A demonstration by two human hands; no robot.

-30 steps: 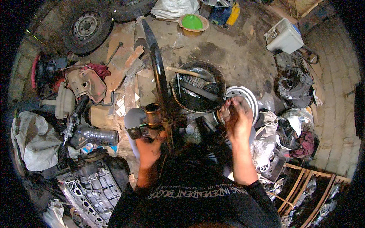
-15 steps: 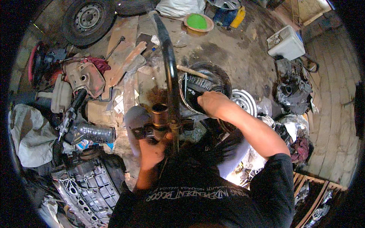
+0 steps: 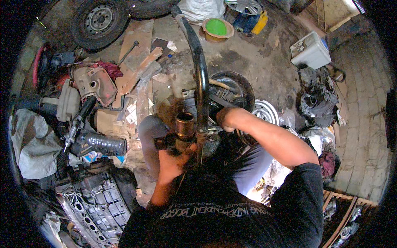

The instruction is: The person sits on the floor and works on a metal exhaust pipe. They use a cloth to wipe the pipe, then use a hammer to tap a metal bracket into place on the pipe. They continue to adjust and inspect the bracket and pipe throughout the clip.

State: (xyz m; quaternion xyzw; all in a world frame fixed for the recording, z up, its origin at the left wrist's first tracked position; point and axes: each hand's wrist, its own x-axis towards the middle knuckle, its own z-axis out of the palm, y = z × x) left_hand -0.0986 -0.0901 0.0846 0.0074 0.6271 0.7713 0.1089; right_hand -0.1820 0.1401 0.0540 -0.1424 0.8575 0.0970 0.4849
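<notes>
My left hand is wrapped around the lower end of a metal pipe assembly. A short brass-coloured open neck stands up from it. Beside the neck, a long curved black pipe reaches away from me. To the right, my right hand is closed at the near edge of a round black pan. From the fist juts a dark flat bar whose kind I cannot make out; the pipe partly hides it. A wooden-handled brush lies in the pan.
A silver wheel rim sits right of the pan. Engine parts and an engine block crowd the left side. Beyond are a tyre, a bowl with green content and a white container.
The pipe assembly and my left hand have shifted right. My right hand has drawn slightly nearer to me with the dark bar, and the pipe now covers more of the pan.
</notes>
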